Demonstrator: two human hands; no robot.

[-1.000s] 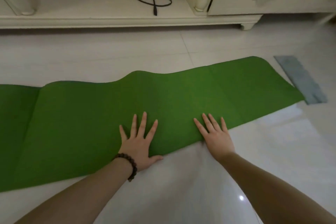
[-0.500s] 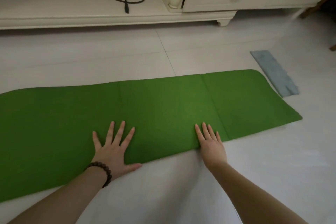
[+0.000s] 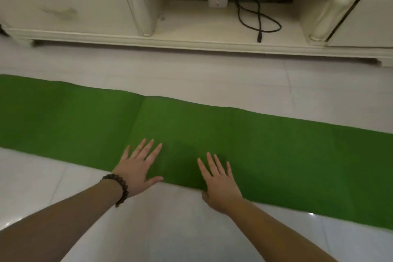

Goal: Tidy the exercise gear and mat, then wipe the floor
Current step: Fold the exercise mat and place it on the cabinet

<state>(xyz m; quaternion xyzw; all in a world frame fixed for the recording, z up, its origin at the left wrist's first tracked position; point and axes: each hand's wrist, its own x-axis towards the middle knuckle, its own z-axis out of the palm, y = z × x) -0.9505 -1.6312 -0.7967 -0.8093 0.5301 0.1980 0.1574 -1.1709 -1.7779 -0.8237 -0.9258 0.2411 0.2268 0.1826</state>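
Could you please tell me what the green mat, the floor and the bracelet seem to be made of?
Mat: probably thin foam or rubber, matte; it bends softly along a crease.
Floor: glossy ceramic tile, likely; light glints off it and grout lines show.
Bracelet: dark round beads, perhaps wood; too small to be sure.

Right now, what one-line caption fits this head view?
Both hands, left and right, press flat on the near edge of a green mat on the tiled floor.

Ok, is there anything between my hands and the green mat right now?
Nothing visible. The left hand and the right hand both lie flat, fingers spread, directly on the green mat at its near edge.
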